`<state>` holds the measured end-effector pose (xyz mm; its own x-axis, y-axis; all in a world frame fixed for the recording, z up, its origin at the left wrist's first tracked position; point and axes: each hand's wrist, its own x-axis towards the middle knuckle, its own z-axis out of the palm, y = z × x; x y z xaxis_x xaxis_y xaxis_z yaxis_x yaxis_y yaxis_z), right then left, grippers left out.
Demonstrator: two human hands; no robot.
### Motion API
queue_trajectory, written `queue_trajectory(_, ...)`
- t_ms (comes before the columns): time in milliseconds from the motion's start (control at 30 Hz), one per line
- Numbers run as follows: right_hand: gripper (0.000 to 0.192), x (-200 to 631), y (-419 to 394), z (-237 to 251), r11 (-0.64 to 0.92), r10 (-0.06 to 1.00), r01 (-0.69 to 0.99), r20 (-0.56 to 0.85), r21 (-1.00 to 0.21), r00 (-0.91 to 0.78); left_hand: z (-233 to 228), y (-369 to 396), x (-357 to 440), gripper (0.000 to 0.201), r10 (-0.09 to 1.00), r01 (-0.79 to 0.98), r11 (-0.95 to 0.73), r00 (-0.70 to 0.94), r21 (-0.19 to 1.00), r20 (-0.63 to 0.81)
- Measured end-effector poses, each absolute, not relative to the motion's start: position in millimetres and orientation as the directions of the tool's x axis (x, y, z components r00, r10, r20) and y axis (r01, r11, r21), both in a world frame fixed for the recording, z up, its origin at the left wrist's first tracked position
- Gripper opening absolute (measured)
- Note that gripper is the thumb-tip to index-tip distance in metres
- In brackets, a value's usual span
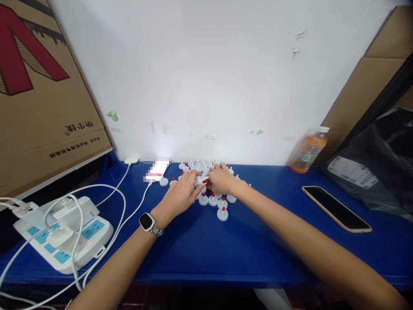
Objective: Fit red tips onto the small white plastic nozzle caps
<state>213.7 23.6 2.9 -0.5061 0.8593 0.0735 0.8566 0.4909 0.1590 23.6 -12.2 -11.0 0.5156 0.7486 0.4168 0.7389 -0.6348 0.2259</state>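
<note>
My left hand (182, 193) and right hand (222, 178) pinch 1 small white cap (201, 181) together at the far middle of the blue table (245, 245). Many red-tipped caps (222, 213) already stand around; count unclear.

arms: both bare, no sleeves | left wrist: smartwatch (146, 221), white square case, dark screen, metal link band | right wrist: nothing worn
</note>
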Motion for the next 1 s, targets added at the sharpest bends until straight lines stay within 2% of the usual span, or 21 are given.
queue_trajectory(100, 0.017, 212, 26, -1, 0.502, 0.854, 0.854, 0.08, 0.135, -0.514, -16, -14, 18, 0.038, 0.744, 0.736, -0.638, 0.516, 0.225, 0.424)
queue_trajectory(300, 0.025, 227, 23, 5, 0.456, 0.88, 0.888, 0.18, -0.055, -0.44, -20, -17, 11, 0.038, 0.756, 0.73, -0.632, 0.506, 0.261, 0.415)
queue_trajectory(633, 0.015, 214, 33, 1, 0.479, 0.866, 0.873, 0.115, 0.094, -0.487, -15, -21, 11, 0.04, 0.812, 0.757, -0.564, 0.435, 0.329, 0.39)
queue_trajectory(767, 0.014, 212, 38, -2, 0.497, 0.857, 0.865, 0.112, 0.073, -0.503, -14, -21, 11, 0.04, 0.812, 0.751, -0.567, 0.441, 0.338, 0.384)
queue_trajectory(833, 0.013, 215, 37, 1, 0.506, 0.853, 0.862, 0.14, 0.014, -0.503, -13, -21, 11, 0.041, 0.816, 0.747, -0.564, 0.438, 0.352, 0.376)
queue_trajectory(900, 0.013, 220, 33, 6, 0.521, 0.845, 0.846, 0.207, -0.11, -0.493, -13, -20, 10, 0.041, 0.818, 0.745, -0.561, 0.432, 0.361, 0.379)
queue_trajectory(1000, 0.013, 228, 20, 14, 0.506, 0.863, 0.717, 0.283, -0.48, -0.42, -14, -19, 9, 0.041, 0.815, 0.743, -0.561, 0.417, 0.367, 0.402)
